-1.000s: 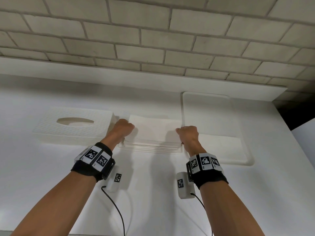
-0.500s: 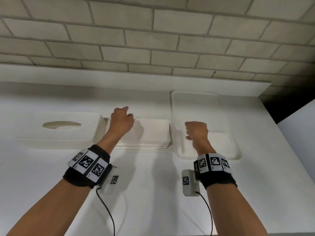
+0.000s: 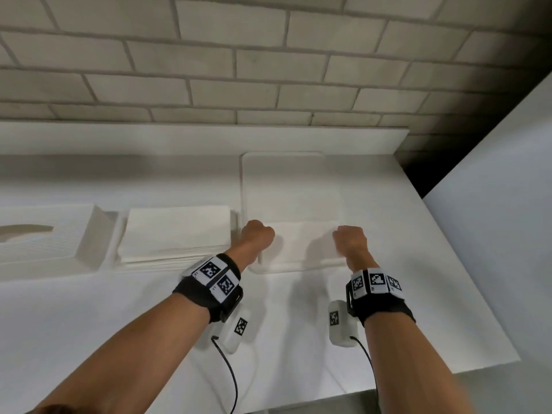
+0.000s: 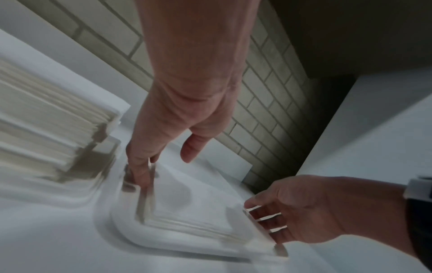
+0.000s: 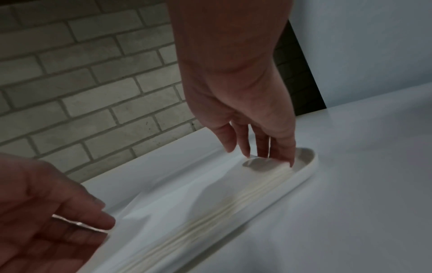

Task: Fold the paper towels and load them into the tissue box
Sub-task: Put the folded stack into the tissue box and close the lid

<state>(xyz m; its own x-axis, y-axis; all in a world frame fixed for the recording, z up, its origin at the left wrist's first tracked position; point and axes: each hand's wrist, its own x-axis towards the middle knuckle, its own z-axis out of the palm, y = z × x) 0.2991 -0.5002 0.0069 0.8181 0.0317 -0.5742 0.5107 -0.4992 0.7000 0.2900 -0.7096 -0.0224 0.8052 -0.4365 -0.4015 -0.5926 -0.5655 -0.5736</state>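
Two hands have left the folded stack and now reach into the white tray (image 3: 283, 171), which I take as the landmark on the white tabletop (image 3: 149, 339). A second ago both hands were squaring the folded stack (image 3: 176, 231), which sits just left of the tray; half a second ago the left hand was on that stack while the right was already over the tray. Now the left hand (image 3: 257, 236) is at the tray's near left corner and the right hand (image 3: 350, 241) at its near right side. Unfolded paper towels (image 3: 301, 243) lie in a low pile inside the tray. The left fingers (image 4: 140, 173) are straight and pointing down onto the pile's left edge, thumb held apart. The right fingers (image 5: 264, 146) are also straight, close together, tips touching the pile's right end. Neither hand plainly grips a sheet yet. The tissue box (image 3: 44, 237) stands further left of the tray, beyond the folded stack, its oval slot facing up. It looks as if one fold is finished and the next sheet is about to be lifted.
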